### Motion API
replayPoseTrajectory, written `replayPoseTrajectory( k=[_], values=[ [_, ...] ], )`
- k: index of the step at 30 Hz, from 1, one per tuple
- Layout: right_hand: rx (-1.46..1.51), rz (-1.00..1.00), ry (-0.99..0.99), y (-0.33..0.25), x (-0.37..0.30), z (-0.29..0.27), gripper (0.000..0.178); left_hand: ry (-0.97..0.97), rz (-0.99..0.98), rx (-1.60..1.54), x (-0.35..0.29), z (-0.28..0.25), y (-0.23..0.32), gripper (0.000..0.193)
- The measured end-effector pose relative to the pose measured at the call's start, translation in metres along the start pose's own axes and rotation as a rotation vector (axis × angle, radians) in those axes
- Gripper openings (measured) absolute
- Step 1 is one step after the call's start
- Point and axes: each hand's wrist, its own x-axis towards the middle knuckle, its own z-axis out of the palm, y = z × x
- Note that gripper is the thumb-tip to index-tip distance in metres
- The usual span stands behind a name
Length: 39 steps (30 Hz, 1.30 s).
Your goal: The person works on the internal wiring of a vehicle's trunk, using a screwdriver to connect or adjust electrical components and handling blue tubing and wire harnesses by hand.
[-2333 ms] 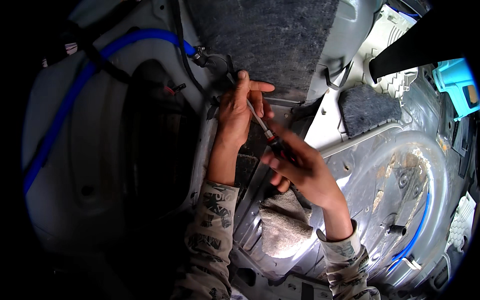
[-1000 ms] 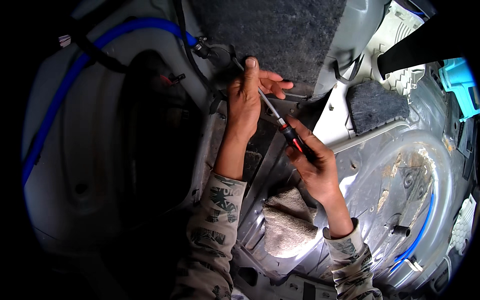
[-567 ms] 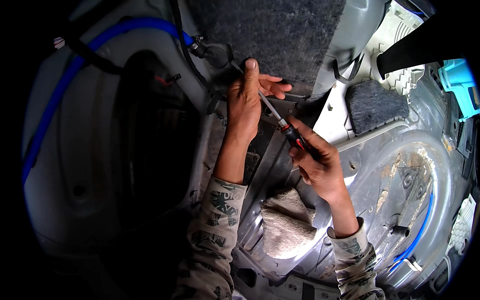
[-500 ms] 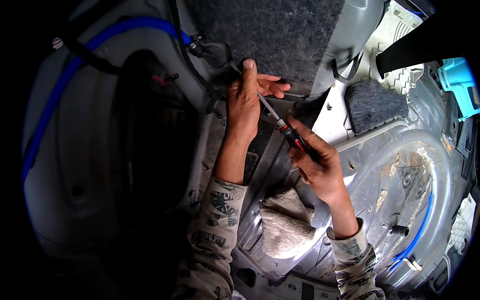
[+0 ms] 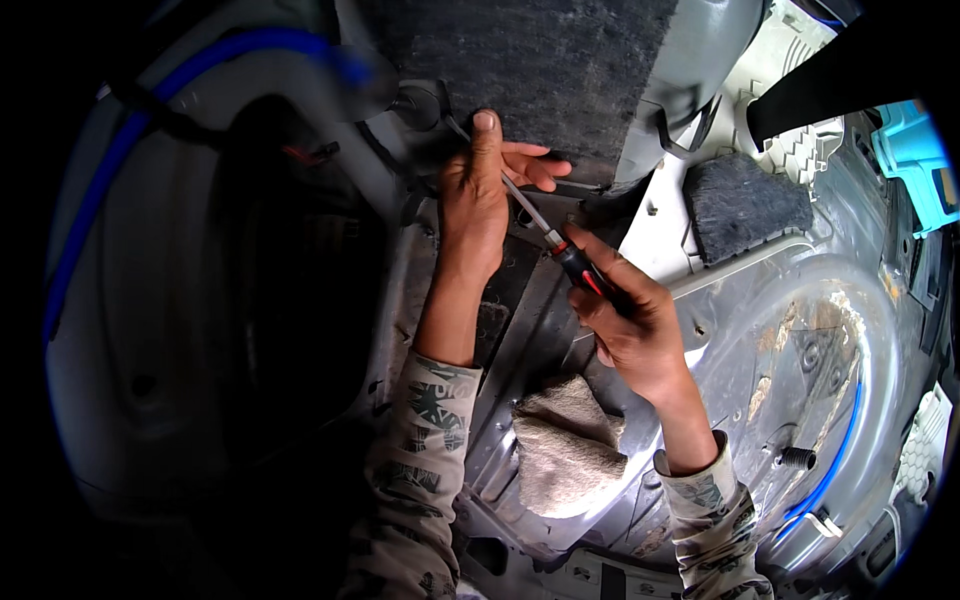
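My right hand point(image 5: 635, 325) is closed round the black and red handle of a screwdriver point(image 5: 579, 268). Its metal shaft slants up and left, passing between the thumb and fingers of my left hand point(image 5: 474, 205). My left thumb crosses over the shaft while its fingertips stick out to the right, so that hand steadies the tool. Beyond the thumb, the shaft reaches a round black fitting point(image 5: 418, 104); the tip's exact contact is hidden. To the left of the fitting, a thick blue hose point(image 5: 240, 43) arches over, its end smeared by motion.
A dark felt panel point(image 5: 540, 80) lies beyond my hands. Folded beige padding point(image 5: 568, 450) rests on the metal floor between my forearms. At right are a dark felt piece point(image 5: 745, 208), a turquoise plastic container point(image 5: 915, 165) and a thin blue tube point(image 5: 825, 487). A dark opening point(image 5: 300, 280) gapes at left.
The blue hose's end has shifted up and left, away from the black fitting it was next to, and is blurred. Both hands keep the same grip on the screwdriver, with the left slightly further left.
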Motion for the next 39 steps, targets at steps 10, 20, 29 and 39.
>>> replayPoseTrajectory(
  k=[10,20,29,39],
  values=[
    [0.147,0.030,-0.106,0.009,0.009,-0.021,0.046,0.012,0.084,-0.023,-0.001,0.008,-0.002,0.067],
    [0.227,0.091,-0.110,0.014,-0.001,-0.004,0.049,0.157,0.051,-0.184,-0.010,0.008,-0.021,0.065],
    [0.237,0.071,-0.095,0.022,-0.001,0.001,0.050,0.156,0.059,-0.175,-0.010,0.008,-0.015,0.064],
    [0.231,0.113,-0.078,0.013,0.000,0.006,0.049,0.175,0.038,-0.167,-0.010,0.006,-0.014,0.064]
  ],
)
